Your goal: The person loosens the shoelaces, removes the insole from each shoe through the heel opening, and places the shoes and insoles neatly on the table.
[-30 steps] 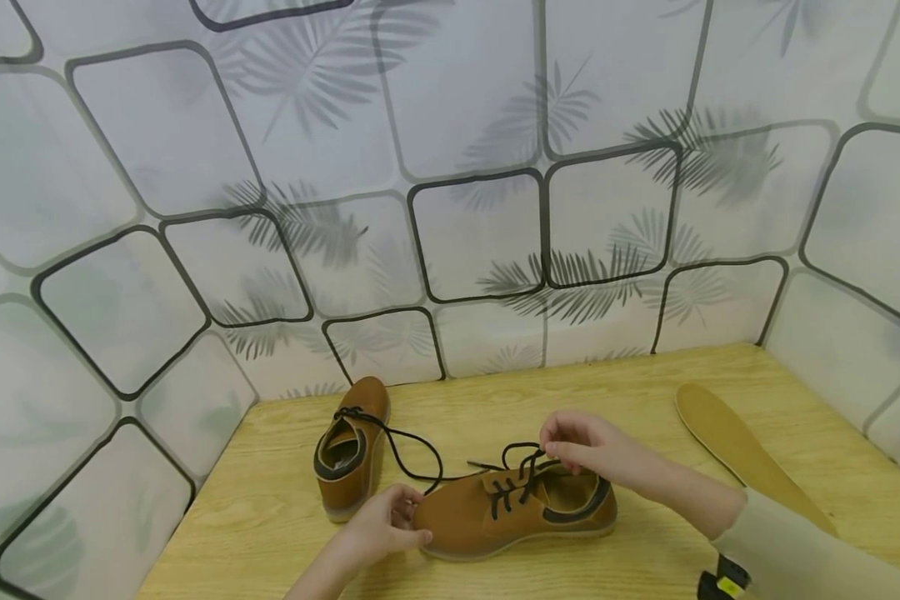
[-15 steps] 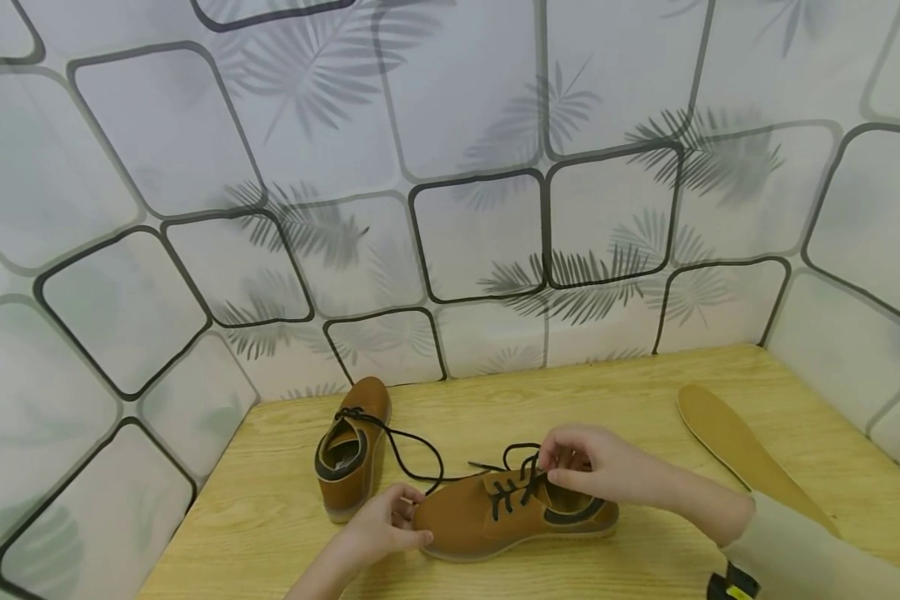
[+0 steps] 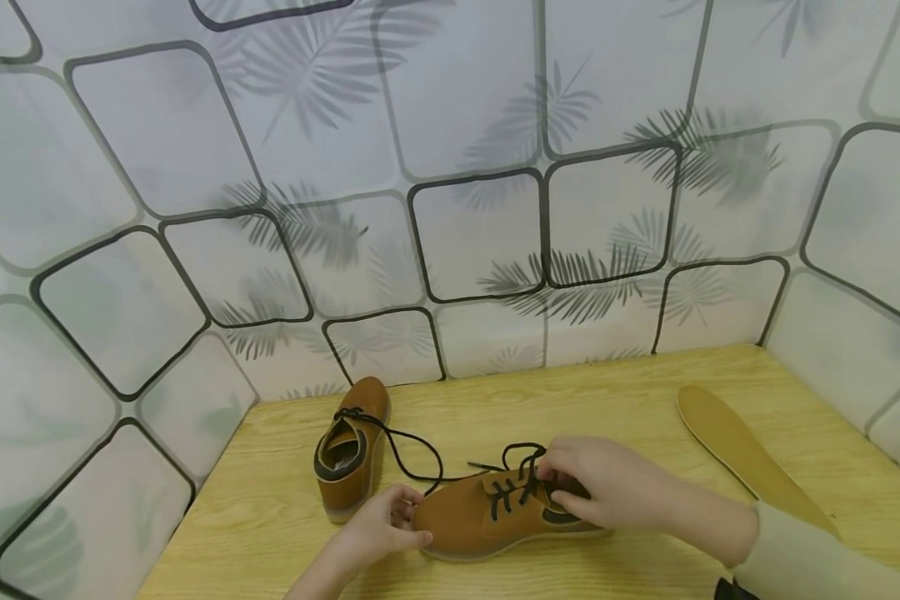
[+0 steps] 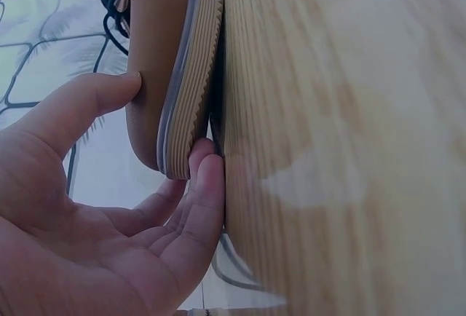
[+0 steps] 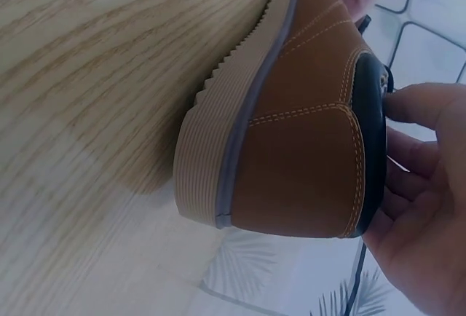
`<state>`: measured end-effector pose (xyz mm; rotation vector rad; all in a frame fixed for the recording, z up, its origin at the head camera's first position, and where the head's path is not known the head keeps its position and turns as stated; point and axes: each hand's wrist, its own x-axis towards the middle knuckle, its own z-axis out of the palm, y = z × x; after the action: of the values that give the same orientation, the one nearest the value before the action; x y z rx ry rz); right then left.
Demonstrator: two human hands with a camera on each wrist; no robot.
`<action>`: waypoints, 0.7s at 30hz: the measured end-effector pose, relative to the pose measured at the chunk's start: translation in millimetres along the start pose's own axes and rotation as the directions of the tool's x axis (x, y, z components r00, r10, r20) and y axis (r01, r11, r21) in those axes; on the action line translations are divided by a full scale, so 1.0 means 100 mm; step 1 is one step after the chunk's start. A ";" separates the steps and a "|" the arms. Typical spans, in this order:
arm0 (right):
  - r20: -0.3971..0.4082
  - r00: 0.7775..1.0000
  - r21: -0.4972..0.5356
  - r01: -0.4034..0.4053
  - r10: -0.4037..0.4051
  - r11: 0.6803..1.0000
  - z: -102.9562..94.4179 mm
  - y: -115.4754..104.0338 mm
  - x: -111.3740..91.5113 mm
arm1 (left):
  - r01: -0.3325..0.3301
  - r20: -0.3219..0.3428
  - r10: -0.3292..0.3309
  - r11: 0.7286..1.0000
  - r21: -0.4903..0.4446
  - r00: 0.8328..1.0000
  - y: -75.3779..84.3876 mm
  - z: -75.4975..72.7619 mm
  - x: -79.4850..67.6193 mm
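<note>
A brown leather shoe point(image 3: 457, 517) with black laces lies sole down on the wooden table, its toe to the left. My left hand point(image 3: 382, 527) grips that toe; in the left wrist view, the thumb presses the upper and the fingertips point(image 4: 207, 174) reach under the sole point(image 4: 191, 90). My right hand point(image 3: 611, 487) is at the shoe's opening, fingers bent near the tongue and black laces point(image 3: 528, 479). In the right wrist view, its thumb point(image 5: 411, 105) lies by the dark padded collar point(image 5: 370, 148). The collar and the shoe hide the other fingertips, so whether they pinch anything is unclear.
A second brown shoe point(image 3: 375, 467) stands behind to the left, toe toward the wall; a long black lace point(image 3: 412, 437) trails from it. A tan insole point(image 3: 742, 450) lies at the right on the table point(image 3: 270, 467). Patterned cloth walls point(image 3: 480, 242) enclose the table's back and sides.
My right hand has moved down and slightly right, from pinching near the top of the laces into the shoe's opening, and now covers more of the heel. The left hand has stayed at the toe.
</note>
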<state>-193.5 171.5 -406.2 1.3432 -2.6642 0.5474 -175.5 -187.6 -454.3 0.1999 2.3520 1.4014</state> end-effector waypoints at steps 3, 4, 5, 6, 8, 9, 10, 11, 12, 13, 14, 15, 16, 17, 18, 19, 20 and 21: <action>-0.045 0.997 -0.119 0.049 -0.055 0.992 0.04 -0.02 0.00 | -0.003 0.008 0.003 1.000 -0.005 1.000 0.00 0.00 0.00; -0.060 0.995 -0.148 0.067 -0.076 0.987 0.05 -0.02 0.00 | -0.004 0.010 0.004 1.000 -0.007 1.000 0.00 -0.01 0.00; -0.074 0.993 -0.177 0.082 -0.096 0.981 0.06 -0.03 0.01 | -0.004 0.010 0.004 1.000 -0.005 1.000 0.00 -0.01 0.00; -0.084 0.990 -0.203 0.092 -0.111 0.975 0.07 -0.04 0.01 | -0.003 0.009 0.003 1.000 -0.002 1.000 0.00 -0.01 0.00; -0.093 0.988 -0.247 0.098 -0.124 0.964 0.08 -0.06 0.01 | -0.002 0.008 0.002 1.000 0.000 1.000 0.00 -0.01 0.00; -0.092 0.988 -0.267 0.095 -0.123 0.959 0.08 -0.07 0.02 | -0.003 0.007 0.003 1.000 0.002 1.000 0.01 -0.01 0.00; -0.085 0.990 -0.284 0.087 -0.116 0.955 0.08 -0.09 0.02 | -0.004 0.006 0.004 1.000 0.005 1.000 0.01 -0.01 0.00; -0.077 0.991 -0.301 0.080 -0.107 0.950 0.08 -0.10 0.02 | -0.005 0.006 0.005 1.000 0.007 1.000 0.01 -0.01 -0.01; -0.067 0.993 -0.318 0.070 -0.096 0.946 0.07 -0.11 0.03 | -0.006 0.005 0.006 1.000 0.009 1.000 0.01 -0.01 -0.01; -0.053 0.995 -0.331 0.060 -0.082 0.942 0.07 -0.12 0.03 | -0.007 0.006 0.007 1.000 0.010 1.000 0.01 -0.01 -0.01; -0.039 0.997 -0.339 0.048 -0.065 0.940 0.07 -0.13 0.04 | -0.008 0.005 0.008 1.000 0.013 1.000 0.02 -0.01 0.00; -0.023 0.999 -0.340 0.035 -0.046 0.940 0.07 -0.13 0.04 | -0.008 0.005 0.008 1.000 0.011 1.000 0.02 -0.01 0.00; -0.009 1.000 -0.339 0.024 -0.028 0.941 0.07 -0.13 0.05 | -0.008 0.005 0.008 1.000 0.010 1.000 0.02 -0.01 0.00; 0.003 1.000 -0.335 0.012 -0.012 0.942 0.07 -0.14 0.05 | -0.008 0.005 0.008 1.000 0.007 1.000 0.02 -0.01 0.00; 0.015 1.000 -0.326 -0.003 0.008 0.945 0.07 -0.14 0.06 | -0.008 0.005 0.008 1.000 0.006 1.000 0.01 -0.01 0.00; 0.024 0.999 -0.317 -0.018 0.027 0.948 0.07 -0.14 0.06 | -0.008 0.006 0.008 1.000 0.002 1.000 0.01 -0.01 0.00; 0.031 0.999 -0.306 -0.032 0.043 0.951 0.08 -0.15 0.06 | -0.009 0.007 0.009 1.000 -0.001 1.000 0.01 -0.01 0.00; 0.039 0.997 -0.298 -0.045 0.060 0.953 0.08 -0.15 0.06 | -0.010 0.009 0.010 1.000 -0.004 1.000 0.01 -0.01 0.00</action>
<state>-185.1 155.8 -407.8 1.2153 -2.6894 0.1103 -176.3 -187.9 -453.6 0.2166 2.3443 1.4063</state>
